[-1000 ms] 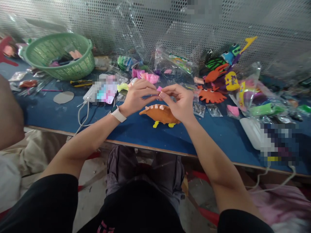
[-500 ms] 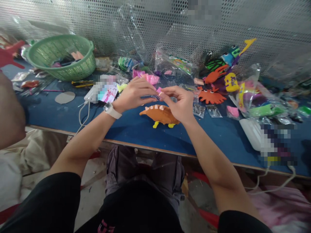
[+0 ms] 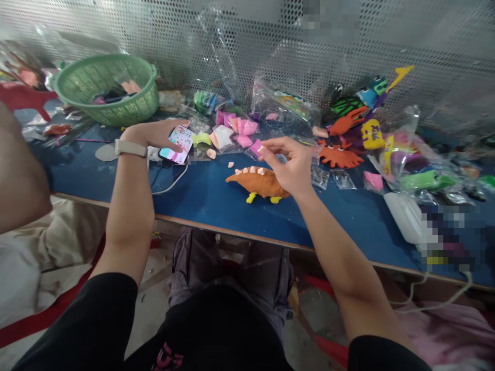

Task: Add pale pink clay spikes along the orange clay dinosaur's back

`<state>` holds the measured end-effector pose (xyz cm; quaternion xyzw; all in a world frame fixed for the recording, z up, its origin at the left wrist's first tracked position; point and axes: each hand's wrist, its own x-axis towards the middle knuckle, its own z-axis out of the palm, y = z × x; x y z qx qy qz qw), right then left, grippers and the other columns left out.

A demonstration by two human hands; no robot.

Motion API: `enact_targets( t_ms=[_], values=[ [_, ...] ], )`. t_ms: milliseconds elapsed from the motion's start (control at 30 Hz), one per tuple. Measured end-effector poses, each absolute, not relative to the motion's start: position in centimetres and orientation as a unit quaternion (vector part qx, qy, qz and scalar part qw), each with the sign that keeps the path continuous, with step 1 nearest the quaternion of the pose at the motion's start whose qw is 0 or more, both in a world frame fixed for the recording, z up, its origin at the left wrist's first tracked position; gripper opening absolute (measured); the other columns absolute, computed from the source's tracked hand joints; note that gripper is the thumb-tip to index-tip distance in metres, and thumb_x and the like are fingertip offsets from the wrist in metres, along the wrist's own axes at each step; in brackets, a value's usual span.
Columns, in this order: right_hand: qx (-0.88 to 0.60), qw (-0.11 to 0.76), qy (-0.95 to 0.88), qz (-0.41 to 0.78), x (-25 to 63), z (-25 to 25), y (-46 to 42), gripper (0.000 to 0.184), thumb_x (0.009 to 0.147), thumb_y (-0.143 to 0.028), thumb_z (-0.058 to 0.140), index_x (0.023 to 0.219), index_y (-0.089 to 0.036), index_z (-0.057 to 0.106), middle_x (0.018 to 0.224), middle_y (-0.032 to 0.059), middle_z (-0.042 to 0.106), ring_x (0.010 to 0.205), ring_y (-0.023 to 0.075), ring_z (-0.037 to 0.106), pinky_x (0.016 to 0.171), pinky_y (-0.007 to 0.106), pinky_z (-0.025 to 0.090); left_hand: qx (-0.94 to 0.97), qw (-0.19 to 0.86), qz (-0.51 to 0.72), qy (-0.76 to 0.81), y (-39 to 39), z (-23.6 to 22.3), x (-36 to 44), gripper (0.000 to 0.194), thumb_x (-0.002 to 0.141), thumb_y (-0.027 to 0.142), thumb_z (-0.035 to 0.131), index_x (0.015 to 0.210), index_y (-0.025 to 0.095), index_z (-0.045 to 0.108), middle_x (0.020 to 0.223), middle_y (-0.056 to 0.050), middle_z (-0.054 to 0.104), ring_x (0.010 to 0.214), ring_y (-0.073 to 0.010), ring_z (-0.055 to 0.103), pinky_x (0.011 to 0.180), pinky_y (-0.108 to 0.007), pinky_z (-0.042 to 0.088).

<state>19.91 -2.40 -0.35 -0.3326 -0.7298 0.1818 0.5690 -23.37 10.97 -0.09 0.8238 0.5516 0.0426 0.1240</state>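
We see four spikes [image 3: 252, 170] on the model [image 3: 257, 184]; right hand [image 3: 294, 164] pinches seemingly a pale bit [image 3: 261, 149], unplaced; left hand [image 3: 157, 134] spreads over phone [image 3: 185, 140].

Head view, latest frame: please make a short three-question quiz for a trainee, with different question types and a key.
1. True or false: the right hand is inside the green basket.
2. Choose: the feet under the brown figure are A) red, B) yellow, C) green.
3. Fill in: the fingers of the left hand are over the ____.

Key: 1. False, it is by the brown figure; 2. B; 3. phone.
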Motion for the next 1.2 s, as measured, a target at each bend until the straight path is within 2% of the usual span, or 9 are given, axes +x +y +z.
enact_targets(
  t_ms=[167, 433, 533, 667, 733, 833, 1033, 1133, 1200],
  values=[
    [-0.350, 0.559, -0.727, 0.191, 20.1, -0.3, -2.3, 0.030, 0.098, -0.059, 0.082, 0.103, -0.030, 0.083, 0.096, -0.0011, 0.087, 0.087, 0.0203, 0.084, 0.087, 0.040, 0.071, 0.813, 0.135, 0.059, 0.563, 10.3, 0.5, -23.5, 0.129, 0.075, 0.020, 0.097, 0.181, 0.022, 0.023, 0.187, -0.015, 0.032, 0.165, -0.0370, 0.048, 0.136, -0.063, 0.041],
    [-0.332, 0.567, -0.730, 0.187, 20.2, -0.5, -2.1, 0.021, 0.100, -0.052, 0.082, 0.106, -0.032, 0.083, 0.100, -0.0028, 0.087, 0.089, 0.0187, 0.084, 0.088, 0.038, 0.070, 0.813, 0.118, 0.055, 0.568, 9.7, 0.9, -23.2, 0.128, 0.069, 0.025, 0.094, 0.179, 0.018, 0.029, 0.185, -0.017, 0.037, 0.167, -0.0390, 0.044, 0.139, -0.061, 0.038],
    [-0.339, 0.569, -0.723, 0.195, 20.1, -0.4, -2.3, 0.027, 0.099, -0.056, 0.082, 0.110, -0.031, 0.082, 0.101, -0.0022, 0.087, 0.085, 0.0185, 0.084, 0.086, 0.038, 0.070, 0.808, 0.077, 0.140, 0.568, 8.5, 2.0, -20.6, 0.100, 0.077, 0.034, 0.092, 0.167, 0.018, 0.053, 0.174, -0.019, 0.053, 0.154, -0.0396, 0.059, 0.133, -0.062, 0.045],
    [-0.350, 0.576, -0.704, 0.224, 20.0, -0.2, -2.2, 0.038, 0.095, -0.062, 0.084, 0.115, -0.031, 0.077, 0.095, -0.0019, 0.085, 0.080, 0.0195, 0.084, 0.079, 0.037, 0.069, 0.826, 0.079, 0.373, 0.416, 5.2, 4.5, -12.1, 0.042, 0.102, 0.048, 0.072, 0.135, 0.022, 0.075, 0.139, -0.011, 0.078, 0.117, -0.0209, 0.078, 0.111, -0.044, 0.065],
    [-0.349, 0.592, -0.689, 0.230, 20.2, -0.2, -1.9, 0.041, 0.093, -0.065, 0.085, 0.113, -0.031, 0.075, 0.090, -0.0020, 0.085, 0.078, 0.0200, 0.084, 0.075, 0.037, 0.068, 0.850, 0.096, 0.403, 0.325, 3.3, 5.3, -7.3, 0.035, 0.105, 0.047, 0.069, 0.132, 0.026, 0.075, 0.129, -0.007, 0.081, 0.112, -0.0186, 0.078, 0.107, -0.040, 0.066],
    [-0.356, 0.612, -0.666, 0.233, 20.5, -0.1, -1.3, 0.046, 0.089, -0.072, 0.085, 0.106, -0.031, 0.073, 0.087, -0.0020, 0.083, 0.073, 0.0201, 0.081, 0.071, 0.038, 0.067, 0.890, 0.050, 0.370, 0.261, 1.4, 5.0, -2.1, 0.026, 0.106, 0.043, 0.066, 0.126, 0.030, 0.077, 0.126, -0.003, 0.081, 0.122, -0.0240, 0.077, 0.111, -0.050, 0.063],
    [-0.359, 0.578, -0.698, 0.224, 20.4, 0.2, -1.8, 0.044, 0.092, -0.072, 0.082, 0.099, -0.029, 0.074, 0.088, -0.0004, 0.082, 0.079, 0.0196, 0.081, 0.075, 0.037, 0.068, 0.882, 0.028, 0.384, 0.272, 0.8, 2.4, -1.9, 0.029, 0.110, 0.041, 0.058, 0.129, 0.032, 0.078, 0.131, -0.003, 0.082, 0.129, -0.0253, 0.075, 0.116, -0.051, 0.060],
    [-0.358, 0.572, -0.715, 0.181, 20.3, 0.4, -2.4, 0.036, 0.097, -0.065, 0.081, 0.100, -0.029, 0.076, 0.093, -0.0004, 0.083, 0.086, 0.0189, 0.081, 0.082, 0.037, 0.069, 0.873, 0.000, 0.358, 0.330, 1.6, 2.7, -6.6, 0.033, 0.108, 0.045, 0.063, 0.134, 0.030, 0.076, 0.139, -0.003, 0.078, 0.138, -0.0285, 0.070, 0.129, -0.056, 0.050],
    [-0.353, 0.578, -0.717, 0.165, 20.2, 0.5, -2.6, 0.033, 0.099, -0.062, 0.080, 0.100, -0.029, 0.076, 0.094, -0.0008, 0.083, 0.087, 0.0181, 0.080, 0.083, 0.036, 0.069, 0.865, -0.002, 0.335, 0.374, 2.4, 2.8, -11.3, 0.051, 0.101, 0.050, 0.073, 0.146, 0.025, 0.070, 0.150, -0.008, 0.072, 0.145, -0.0320, 0.064, 0.133, -0.057, 0.046]
  ],
)
